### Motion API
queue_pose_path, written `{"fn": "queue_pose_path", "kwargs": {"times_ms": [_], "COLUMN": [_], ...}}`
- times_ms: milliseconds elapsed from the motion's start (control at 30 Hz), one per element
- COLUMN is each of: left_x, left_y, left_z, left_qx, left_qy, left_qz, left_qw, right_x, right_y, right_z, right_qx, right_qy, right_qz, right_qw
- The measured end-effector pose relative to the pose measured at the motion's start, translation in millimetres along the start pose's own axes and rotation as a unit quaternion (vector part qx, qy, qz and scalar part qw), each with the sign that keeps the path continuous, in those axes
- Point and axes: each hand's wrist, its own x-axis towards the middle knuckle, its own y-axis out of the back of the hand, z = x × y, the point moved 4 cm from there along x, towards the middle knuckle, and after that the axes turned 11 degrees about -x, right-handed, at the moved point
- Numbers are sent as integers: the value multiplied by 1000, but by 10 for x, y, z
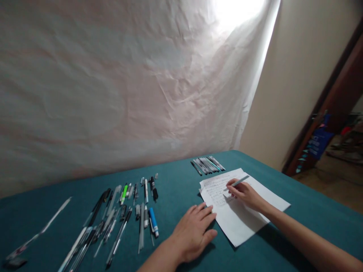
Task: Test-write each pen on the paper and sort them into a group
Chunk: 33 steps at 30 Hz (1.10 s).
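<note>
My right hand (pixel 244 193) is closed round a grey pen (pixel 240 180), its tip down on a white sheet of paper (pixel 244 215) that bears faint lines of writing near its top. My left hand (pixel 194 231) lies flat and open on the teal tablecloth (pixel 176 189), fingers spread, its fingertips just at the paper's left edge. It holds nothing.
Several loose pens and markers (pixel 124 215) lie scattered on the cloth to the left, one with a blue cap (pixel 153 222). A neat row of pens (pixel 208 165) lies beyond the paper. A white crumpled sheet (pixel 127 83) hangs behind the table. A doorway (pixel 326 139) opens at right.
</note>
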Motion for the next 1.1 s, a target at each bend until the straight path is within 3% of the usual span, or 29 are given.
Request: {"fn": "queue_pose_path", "kwargs": {"times_ms": [167,300,533,1100], "left_x": [32,55,79,80], "left_y": [-30,-55,-60,-65], "left_z": [-10,-40,-47,-50], "left_qx": [26,29,31,30], "left_qy": [7,8,7,9], "left_qz": [-20,-23,-28,-28], "left_qw": [999,999,999,999], "right_x": [-170,-221,-279,-283], "right_y": [64,48,97,92], "right_z": [272,377,452,478], "right_qx": [75,90,28,6], "right_qy": [-92,-84,-90,-86], "right_qz": [13,46,110,126], "right_qw": [993,991,989,988]}}
